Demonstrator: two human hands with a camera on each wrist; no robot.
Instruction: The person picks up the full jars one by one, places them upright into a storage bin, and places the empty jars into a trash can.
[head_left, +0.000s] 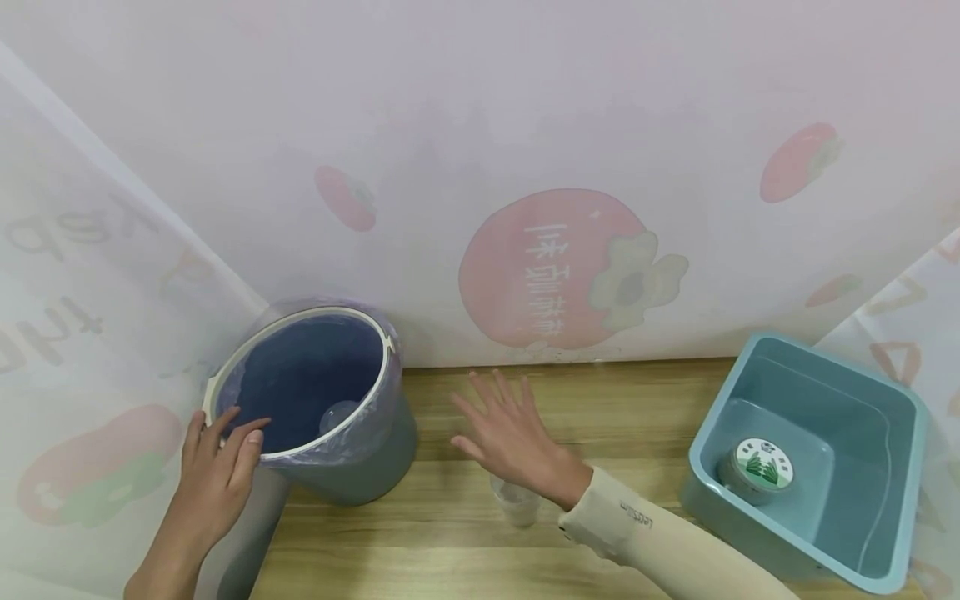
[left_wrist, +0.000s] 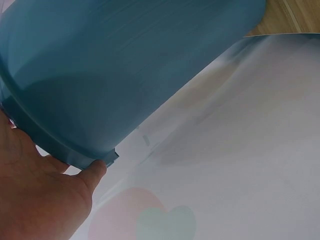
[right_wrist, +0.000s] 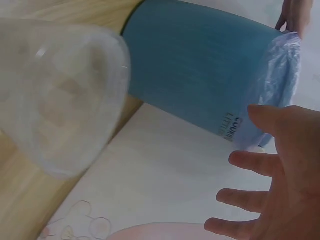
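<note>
On the left stands a blue trash bin (head_left: 360, 467) with a pale rim (head_left: 330, 312) and a thin, see-through purplish liner (head_left: 393, 392) folded over it. My left hand (head_left: 217, 479) grips the near left part of that rim, fingers over the edge; in the left wrist view the thumb (left_wrist: 95, 171) lies against the rim's outside. A clear rounded thing (head_left: 339, 415) shows inside the bin. My right hand (head_left: 517, 437) is spread, holding nothing, to the right of the bin. Below its wrist a clear plastic cup (head_left: 519, 508) is partly hidden; it looms large in the right wrist view (right_wrist: 65, 100).
A blue-green square basin (head_left: 810, 467) stands at the right, with a round tin (head_left: 757, 471) with a green-and-white lid inside. Wood-grain tabletop (head_left: 450, 533) runs between bin and basin. White printed sheeting (head_left: 420, 275) rises at the back and both sides.
</note>
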